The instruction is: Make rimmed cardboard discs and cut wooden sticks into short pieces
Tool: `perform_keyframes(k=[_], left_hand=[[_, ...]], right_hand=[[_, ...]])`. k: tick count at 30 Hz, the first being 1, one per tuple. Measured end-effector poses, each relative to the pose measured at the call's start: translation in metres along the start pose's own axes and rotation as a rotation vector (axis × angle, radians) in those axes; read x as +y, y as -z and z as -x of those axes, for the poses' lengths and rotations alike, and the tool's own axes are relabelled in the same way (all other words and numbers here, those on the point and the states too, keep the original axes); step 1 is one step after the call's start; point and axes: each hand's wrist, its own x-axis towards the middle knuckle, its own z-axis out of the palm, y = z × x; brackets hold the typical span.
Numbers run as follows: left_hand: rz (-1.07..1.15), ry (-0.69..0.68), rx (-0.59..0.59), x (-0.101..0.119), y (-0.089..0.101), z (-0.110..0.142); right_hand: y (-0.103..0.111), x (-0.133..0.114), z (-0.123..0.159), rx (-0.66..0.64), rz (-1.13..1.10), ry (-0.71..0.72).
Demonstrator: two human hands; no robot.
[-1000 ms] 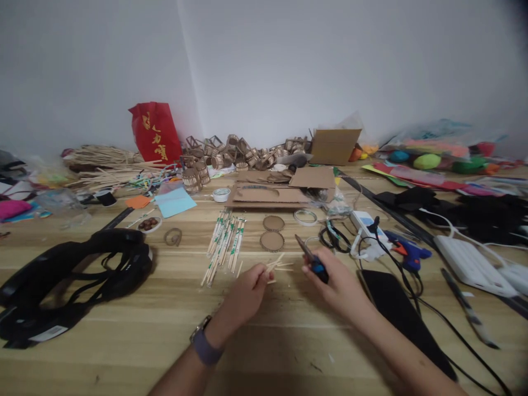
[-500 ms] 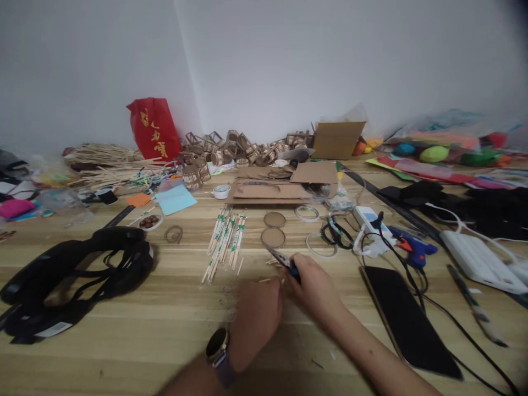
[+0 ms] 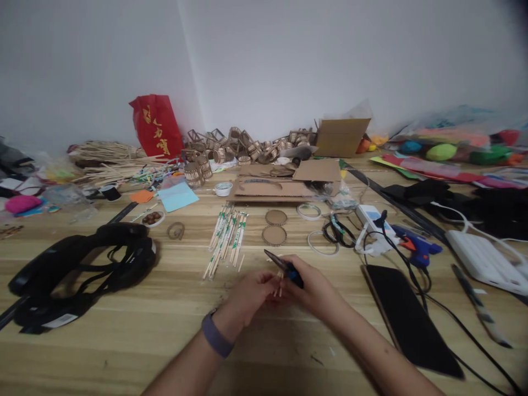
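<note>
My left hand is closed in a pinch on a few short wooden sticks, whose pale ends stick out between the two hands. Wrapped round the blue-and-black handles of a pair of pliers, my right hand touches or nearly touches the left; the dark jaws point up and left. Beyond the hands lie two round cardboard discs. To their left are wrapped chopsticks, with one loose short stick beside them. Some cut pieces behind the pliers are mostly hidden.
A black phone, cables and a blue glue gun lie to the right. A black head strap occupies the left. Tape rings and flat cardboard lie ahead, with small woven baskets piled by the wall.
My right hand has moved left with the pliers and met my left hand. The left hand rolled over, then turned back, still gripping sticks. The camera view shifted slightly.
</note>
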Motion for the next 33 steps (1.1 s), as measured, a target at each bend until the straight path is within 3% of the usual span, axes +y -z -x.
perform_keyframes(k=[3, 6, 11, 17, 20, 24, 27, 29, 33], left_hand=[[0.080, 0.023, -0.046, -0.001, 0.000, 0.000], [0.093, -0.013, 0.000, -0.001, 0.000, 0.000], [-0.010, -0.133, 0.115, -0.003, -0.001, -0.001], [-0.148, -0.217, 0.157, -0.004, -0.001, -0.002], [-0.393, -0.301, 0.255, 0.002, 0.005, -0.001], [-0.954, -0.391, 0.479, 0.009, 0.012, -0.002], [-1.252, -0.391, 0.532, 0.008, 0.011, -0.005], [-1.356, -0.427, 0.524, 0.005, 0.009, -0.008], [-1.389, -0.625, 0.517, 0.004, 0.012, -0.011]], right_hand=[[-0.002, 0.004, 0.000, 0.076, -0.019, -0.006], [-0.006, 0.004, 0.001, 0.109, -0.057, -0.012], [-0.019, 0.004, 0.005, 0.103, -0.086, 0.009], [-0.029, 0.011, 0.005, 0.147, -0.070, 0.130], [-0.020, 0.015, 0.000, 0.202, -0.050, 0.138], [0.000, 0.023, -0.004, 0.279, 0.035, -0.010], [0.009, 0.031, -0.004, 0.323, 0.106, -0.080], [0.010, 0.034, -0.004, 0.329, 0.138, -0.094], [0.007, 0.037, -0.005, 0.295, 0.173, -0.077]])
